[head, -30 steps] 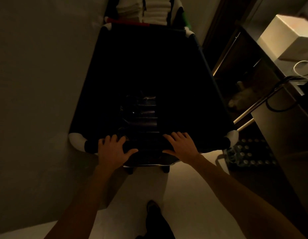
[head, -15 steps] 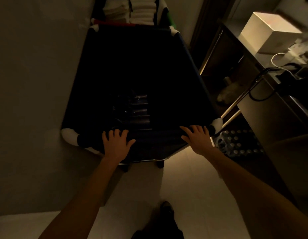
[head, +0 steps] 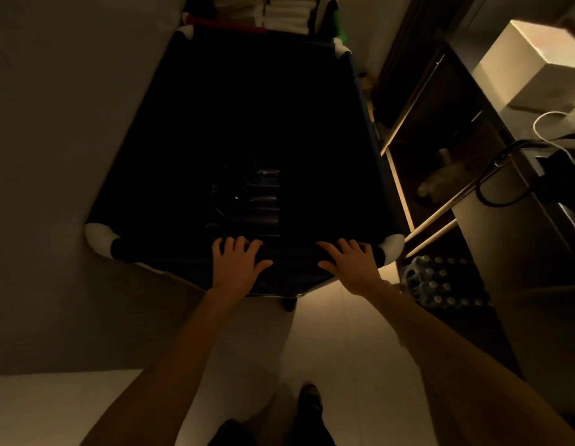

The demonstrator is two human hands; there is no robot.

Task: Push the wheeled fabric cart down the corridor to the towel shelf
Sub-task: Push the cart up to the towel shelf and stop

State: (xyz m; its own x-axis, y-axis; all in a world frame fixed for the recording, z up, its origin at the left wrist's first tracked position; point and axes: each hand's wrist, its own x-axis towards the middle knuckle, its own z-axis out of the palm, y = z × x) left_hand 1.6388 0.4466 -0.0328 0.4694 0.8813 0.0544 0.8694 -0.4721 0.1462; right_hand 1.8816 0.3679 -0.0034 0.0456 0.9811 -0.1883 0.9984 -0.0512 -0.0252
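A dark blue fabric cart (head: 157, 149) with white corner joints fills the middle of the dim corridor, and dark bags lie at its bottom. My left hand (head: 236, 262) rests on the cart's near top rail, fingers curled over it. My right hand (head: 350, 262) grips the same rail further right, close to the near right corner. Beyond the cart's far end stand stacks of folded white towels (head: 284, 11) on a shelf at the top of the view.
A plain wall (head: 54, 140) runs along the cart's left side, touching its corner. On the right stands a dark shelving unit (head: 440, 130) with a white box (head: 530, 62) and cables on a counter. A pack of bottles (head: 440, 281) sits on the floor. My shoe (head: 308, 400) is below.
The cart has rolled forward toward the towels. My right hand slid to the right along the rail, toward the near right corner; my left hand stayed on the rail.
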